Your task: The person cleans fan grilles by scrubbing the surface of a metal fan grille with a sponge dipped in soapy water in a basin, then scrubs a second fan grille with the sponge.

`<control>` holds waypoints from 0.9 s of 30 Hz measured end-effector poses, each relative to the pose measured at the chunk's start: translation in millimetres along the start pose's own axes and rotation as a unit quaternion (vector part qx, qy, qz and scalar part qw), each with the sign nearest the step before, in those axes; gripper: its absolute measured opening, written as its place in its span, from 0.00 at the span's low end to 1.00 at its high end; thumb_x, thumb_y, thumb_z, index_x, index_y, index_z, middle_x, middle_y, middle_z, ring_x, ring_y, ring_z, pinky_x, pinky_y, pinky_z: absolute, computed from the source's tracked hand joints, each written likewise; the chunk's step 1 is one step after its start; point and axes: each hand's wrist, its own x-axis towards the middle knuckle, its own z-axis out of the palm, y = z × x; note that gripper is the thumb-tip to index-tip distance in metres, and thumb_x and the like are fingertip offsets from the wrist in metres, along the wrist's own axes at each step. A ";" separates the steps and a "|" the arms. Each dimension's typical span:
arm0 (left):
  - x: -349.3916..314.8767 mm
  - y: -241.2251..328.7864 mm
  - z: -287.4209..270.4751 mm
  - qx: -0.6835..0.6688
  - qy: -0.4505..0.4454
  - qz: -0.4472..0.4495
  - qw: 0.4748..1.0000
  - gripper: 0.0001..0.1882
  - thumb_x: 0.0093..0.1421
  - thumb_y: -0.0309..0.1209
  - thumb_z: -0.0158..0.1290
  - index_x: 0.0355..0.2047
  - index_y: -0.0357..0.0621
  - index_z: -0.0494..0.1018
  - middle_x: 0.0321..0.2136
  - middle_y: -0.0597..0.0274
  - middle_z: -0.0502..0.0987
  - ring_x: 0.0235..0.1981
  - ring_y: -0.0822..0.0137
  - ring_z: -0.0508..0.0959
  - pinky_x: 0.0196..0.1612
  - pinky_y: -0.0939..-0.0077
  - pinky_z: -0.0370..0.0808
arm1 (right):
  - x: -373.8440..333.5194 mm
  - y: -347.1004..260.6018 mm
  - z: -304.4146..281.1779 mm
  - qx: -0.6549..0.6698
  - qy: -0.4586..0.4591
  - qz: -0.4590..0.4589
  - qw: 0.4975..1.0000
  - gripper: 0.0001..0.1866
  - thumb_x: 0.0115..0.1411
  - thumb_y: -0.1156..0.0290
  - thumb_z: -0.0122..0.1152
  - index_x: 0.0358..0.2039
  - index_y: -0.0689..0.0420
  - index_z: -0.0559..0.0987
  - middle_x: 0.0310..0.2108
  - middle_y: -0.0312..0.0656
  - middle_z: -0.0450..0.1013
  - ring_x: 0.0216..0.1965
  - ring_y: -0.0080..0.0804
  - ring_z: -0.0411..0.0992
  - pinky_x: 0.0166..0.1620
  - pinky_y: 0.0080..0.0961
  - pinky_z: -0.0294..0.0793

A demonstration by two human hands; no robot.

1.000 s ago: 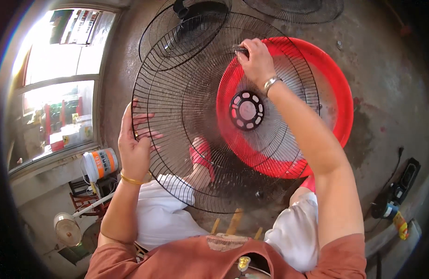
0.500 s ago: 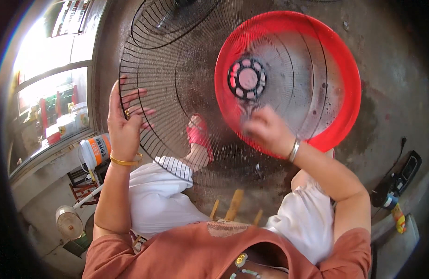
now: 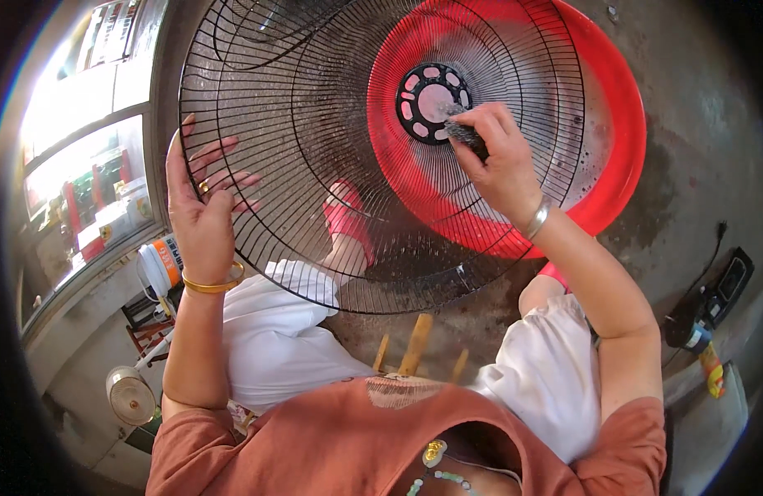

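Note:
A large round black wire fan guard (image 3: 315, 157) is held up in front of me, tilted over a red basin (image 3: 623, 165) of cloudy, soapy water. My left hand (image 3: 206, 198) grips the guard's left rim, some fingers showing behind the wires and the thumb at the near side. In my right hand (image 3: 501, 161) is a dark scouring pad (image 3: 468, 137), pinched and pressed at the right side of the guard's black hub ring (image 3: 408, 124). A little foam shows around the pad. The basin's left part is seen through the wires.
Wooden stool legs (image 3: 414, 345) stand between my knees, and a pink slipper (image 3: 348, 219) is on my foot. At left are a white bucket (image 3: 158, 269) and a small fan (image 3: 131, 395) beside a window. A black fan base (image 3: 729, 285) with its cord lies at right.
The guard has shifted up and left with my left hand. My right hand, blurred low over the guard before, has moved up and right to the hub, where the pad now shows.

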 end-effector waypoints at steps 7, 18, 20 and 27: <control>0.4 -2.1 -5.1 -0.008 -0.010 -0.006 1.000 0.43 0.46 0.13 0.38 0.66 0.46 0.50 0.50 0.49 0.71 0.38 0.65 0.80 0.31 0.81 0.78 | -43.2 27.9 -33.6 -0.091 -0.200 0.043 0.975 0.13 0.45 0.76 0.65 0.34 0.57 0.74 0.32 0.45 0.69 0.35 0.45 0.71 0.36 0.36 0.72; 4.6 -2.1 1.5 -0.010 -0.020 0.001 1.000 0.42 0.49 0.12 0.36 0.67 0.48 0.48 0.51 0.49 0.70 0.37 0.68 0.80 0.31 0.83 0.78 | 14.4 12.7 -21.0 -0.011 -0.034 0.003 0.999 0.14 0.48 0.72 0.65 0.35 0.58 0.74 0.34 0.44 0.71 0.39 0.44 0.70 0.43 0.35 0.72; 3.5 -0.3 0.8 -0.015 -0.016 -0.001 1.000 0.42 0.49 0.12 0.36 0.67 0.48 0.48 0.51 0.49 0.70 0.38 0.68 0.80 0.30 0.84 0.77 | 3.8 21.5 -18.9 -0.025 -0.041 -0.046 0.998 0.14 0.47 0.73 0.65 0.35 0.58 0.74 0.35 0.43 0.70 0.40 0.44 0.70 0.43 0.35 0.72; 3.3 -2.4 -1.2 -0.002 -0.013 0.004 1.000 0.41 0.49 0.13 0.37 0.66 0.48 0.48 0.52 0.48 0.70 0.37 0.66 0.80 0.29 0.83 0.77 | -34.9 50.0 -48.4 -0.077 -0.093 0.114 0.986 0.11 0.48 0.74 0.64 0.33 0.59 0.75 0.31 0.45 0.72 0.38 0.45 0.71 0.42 0.35 0.73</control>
